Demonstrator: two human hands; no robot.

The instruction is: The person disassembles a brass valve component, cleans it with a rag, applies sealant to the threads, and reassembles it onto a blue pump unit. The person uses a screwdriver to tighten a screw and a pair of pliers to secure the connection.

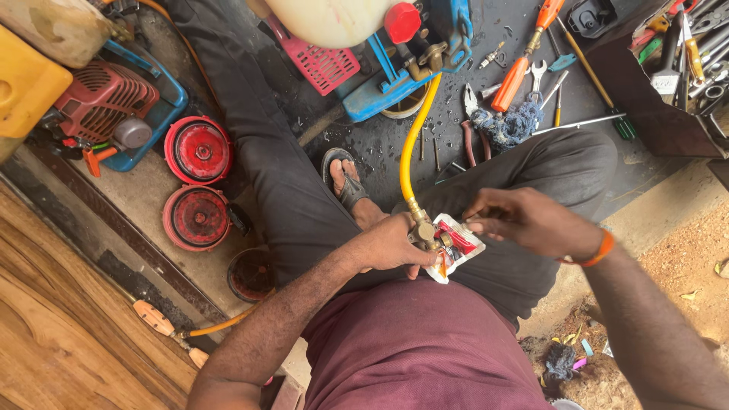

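We look down on a seated person in dark trousers and a maroon shirt. Small white packet (pixel 458 247) with red print sits in the lap area, a flat pouch, tilted, the label too small to make out. Left hand (pixel 391 244) is closed around the brass fitting (pixel 422 230) at the end of the yellow hose (pixel 411 144), and its thumb side touches the packet's left edge. Right hand (pixel 524 220) comes in from the right, fingers pinched narrow at the packet's upper right corner; we cannot tell whether it grips the packet itself or something small on it. So the packet lies between both hands, touching each. An orange wristband (pixel 600 249) is on the right wrist.

The yellow hose curves up from the fitting to a blue machine frame (pixel 380 87), which carries a cream tank (pixel 326 19) with a red cap (pixel 402 21). A pink grid panel (pixel 323 64) lies beside the frame.

On the left of the floor: two round red covers (pixel 199 149), one above the other, a red engine unit (pixel 102 99) on a blue tray, and a yellow container (pixel 23 87) at the edge. At upper right lie an orange-handled screwdriver (pixel 524 61), pliers (pixel 469 125), a blue rag (pixel 505 125), spanners and an open toolbox (pixel 676 68) full of tools. Sandalled foot (pixel 348 182) is just above the left hand.
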